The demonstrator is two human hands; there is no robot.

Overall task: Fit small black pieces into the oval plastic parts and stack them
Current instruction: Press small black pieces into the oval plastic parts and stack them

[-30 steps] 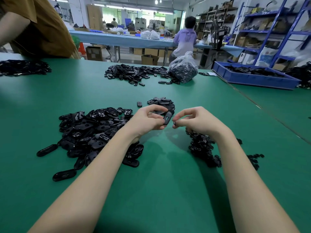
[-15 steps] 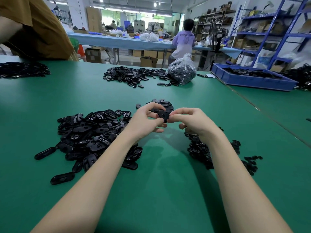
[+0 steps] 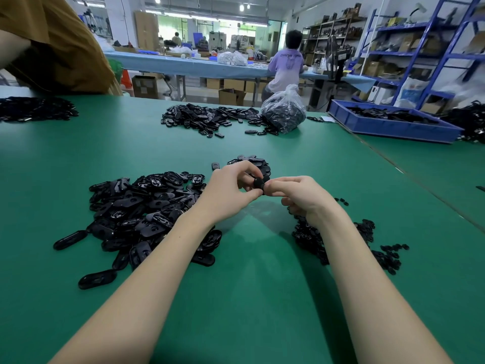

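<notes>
Your left hand and right hand both pinch one oval part above the green table; oval pile at 9 o'clock, small pieces at 4 o'clock

oval parts: glossy black plastic | table: matt green mat | bag: clear film

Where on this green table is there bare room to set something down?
Bare green mat lies between the forearms near the front edge, and a broad strip runs between the big pile of oval parts and the far pile. It is crowded around the left hand and right hand, by the small black pieces.
</notes>
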